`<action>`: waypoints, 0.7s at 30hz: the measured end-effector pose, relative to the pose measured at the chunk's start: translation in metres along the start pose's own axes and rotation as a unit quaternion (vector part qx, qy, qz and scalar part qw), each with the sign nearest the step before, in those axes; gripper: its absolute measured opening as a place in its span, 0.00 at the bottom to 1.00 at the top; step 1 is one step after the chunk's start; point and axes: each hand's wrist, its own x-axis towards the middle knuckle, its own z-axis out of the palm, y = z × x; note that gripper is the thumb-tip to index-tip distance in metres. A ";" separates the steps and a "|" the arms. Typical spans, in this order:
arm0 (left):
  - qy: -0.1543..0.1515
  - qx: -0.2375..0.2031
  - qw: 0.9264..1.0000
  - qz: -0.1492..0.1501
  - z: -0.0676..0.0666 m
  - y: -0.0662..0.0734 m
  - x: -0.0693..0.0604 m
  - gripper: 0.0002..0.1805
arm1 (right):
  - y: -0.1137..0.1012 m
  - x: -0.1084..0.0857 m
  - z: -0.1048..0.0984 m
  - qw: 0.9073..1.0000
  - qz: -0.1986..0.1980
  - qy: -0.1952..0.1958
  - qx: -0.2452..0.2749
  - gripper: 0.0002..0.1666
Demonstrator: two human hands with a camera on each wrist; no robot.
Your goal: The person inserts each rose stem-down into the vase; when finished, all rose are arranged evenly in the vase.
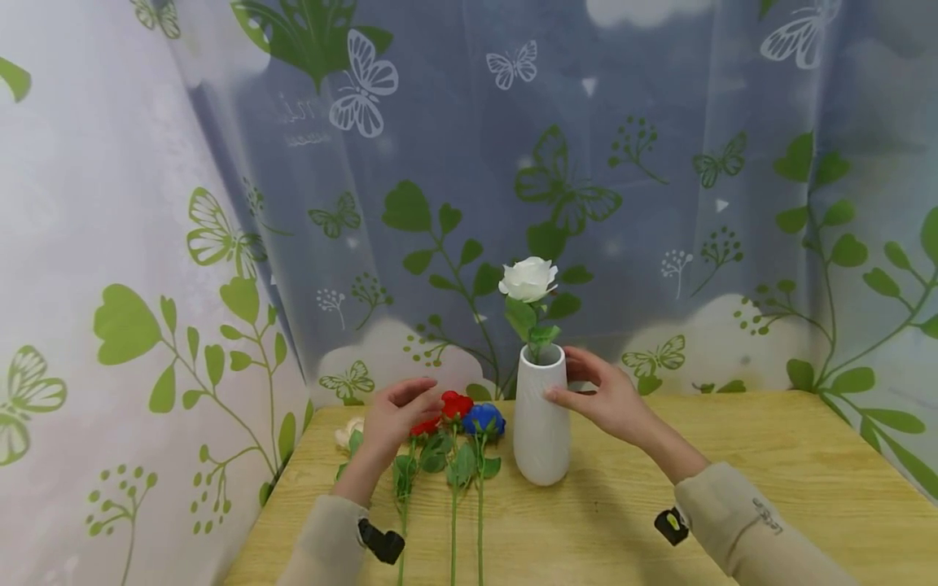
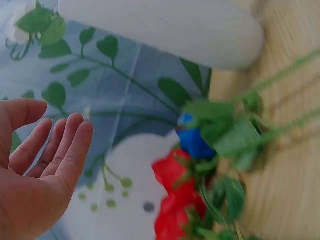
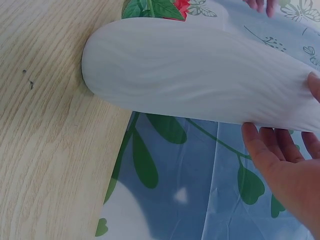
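A white vase (image 1: 541,431) stands upright on the table with a white rose (image 1: 528,279) in it. My right hand (image 1: 611,403) is at the vase's right side near the rim, thumb toward the front and fingers behind; in the right wrist view the fingertips of that hand (image 3: 287,170) touch the vase (image 3: 200,75). My left hand (image 1: 396,419) is raised over the lying flowers and holds nothing, its fingers loosely bent in the left wrist view (image 2: 45,165). Beneath and beside it lie red roses (image 1: 456,404) and a blue rose (image 1: 484,419).
A pale rose (image 1: 349,433) lies at the table's left edge. Green stems (image 1: 453,529) run toward the front of the wooden table (image 1: 733,456). A curtain (image 1: 454,122) printed with leaves and butterflies hangs behind the table and along its sides.
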 end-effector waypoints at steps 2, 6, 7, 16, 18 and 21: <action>0.010 -0.005 1.000 -0.007 -0.010 -0.005 -0.006 0.18 | 0.000 0.000 0.000 1.000 -0.001 0.001 0.000 0.45; 0.019 -0.016 0.999 -0.022 -0.030 -0.015 -0.016 0.18 | 0.000 0.000 0.000 1.000 -0.004 0.001 0.002 0.46; 0.019 -0.019 0.999 -0.026 -0.035 -0.017 -0.019 0.18 | 0.000 0.000 0.000 1.000 -0.004 0.001 0.002 0.46; 0.042 -0.033 0.996 -0.072 -0.081 -0.032 -0.034 0.20 | 0.000 0.000 -0.001 1.000 0.001 0.001 0.001 0.46; 0.053 -0.031 0.994 -0.085 -0.091 -0.037 -0.037 0.20 | 0.000 0.000 -0.001 1.000 0.001 0.000 0.003 0.46; 0.066 -0.024 0.992 -0.108 -0.104 -0.045 -0.041 0.23 | 0.000 0.000 -0.001 1.000 0.001 0.000 0.003 0.46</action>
